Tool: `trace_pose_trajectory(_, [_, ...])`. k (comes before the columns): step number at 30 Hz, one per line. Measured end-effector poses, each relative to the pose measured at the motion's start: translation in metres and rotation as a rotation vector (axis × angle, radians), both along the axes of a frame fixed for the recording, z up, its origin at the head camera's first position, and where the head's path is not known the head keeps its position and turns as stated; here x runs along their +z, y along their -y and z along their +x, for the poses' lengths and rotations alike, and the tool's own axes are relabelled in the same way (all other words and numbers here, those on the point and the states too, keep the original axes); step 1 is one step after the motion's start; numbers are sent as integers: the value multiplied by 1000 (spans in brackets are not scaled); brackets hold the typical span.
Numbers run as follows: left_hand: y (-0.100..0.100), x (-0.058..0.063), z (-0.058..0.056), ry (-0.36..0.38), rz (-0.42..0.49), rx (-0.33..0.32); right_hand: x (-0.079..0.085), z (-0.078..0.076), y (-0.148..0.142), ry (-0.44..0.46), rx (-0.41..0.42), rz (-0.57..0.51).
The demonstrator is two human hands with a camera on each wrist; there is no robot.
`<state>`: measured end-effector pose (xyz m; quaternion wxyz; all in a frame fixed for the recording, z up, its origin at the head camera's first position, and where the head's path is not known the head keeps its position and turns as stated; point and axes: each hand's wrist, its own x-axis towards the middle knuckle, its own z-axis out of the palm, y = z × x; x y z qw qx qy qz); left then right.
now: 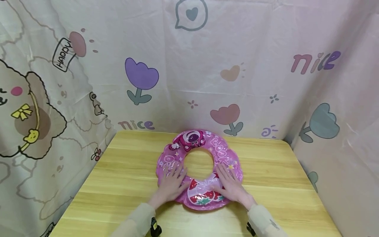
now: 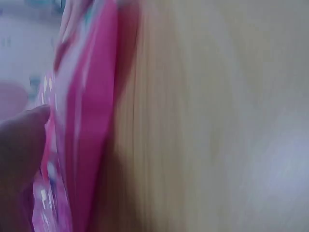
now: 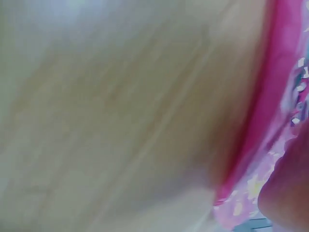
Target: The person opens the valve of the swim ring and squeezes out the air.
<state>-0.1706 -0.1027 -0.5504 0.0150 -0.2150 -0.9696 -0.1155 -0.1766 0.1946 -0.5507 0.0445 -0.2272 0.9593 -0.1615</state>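
Note:
A pink inflatable swim ring point(image 1: 204, 199) with a scalloped edge, a cartoon bear and strawberry prints lies flat on the wooden table. My left hand point(image 1: 171, 184) rests palm down on its near left part, fingers spread and straight. On the near right part lies my right hand point(image 1: 231, 186), its fingers also extended, the thumb pointing toward the strawberry print. The left wrist view shows the ring's pink side point(image 2: 89, 111) beside the left thumb point(image 2: 21, 140). In the right wrist view, the ring's edge point(image 3: 263, 106) runs along the right side, with part of the right hand point(image 3: 289, 188) over it.
The light wooden table point(image 1: 124, 171) has rounded far corners. A printed cloth backdrop point(image 1: 183, 65) with flowers and lettering hangs behind the table, and patterned cloth also covers the left and right sides. Black straps point(image 1: 155, 227) sit at both wrists by the pale sleeves.

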Motion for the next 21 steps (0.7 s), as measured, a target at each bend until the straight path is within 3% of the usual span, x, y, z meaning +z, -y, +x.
trace_pose_trajectory(3, [-15, 2, 14, 40, -8, -17, 3, 5, 2, 18, 19, 0])
trace_pose_trajectory(7, [-28, -4, 26, 60, -49, -25, -5, 8, 2, 69, 22, 53])
trace_pose_trajectory(15, [-31, -19, 26, 16, -146, -14, -15, 7, 3, 114, -1, 68])
trace_pose_trajectory(21, [-30, -23, 27, 7, -112, -25, -16, 6, 5, 115, 1, 75])
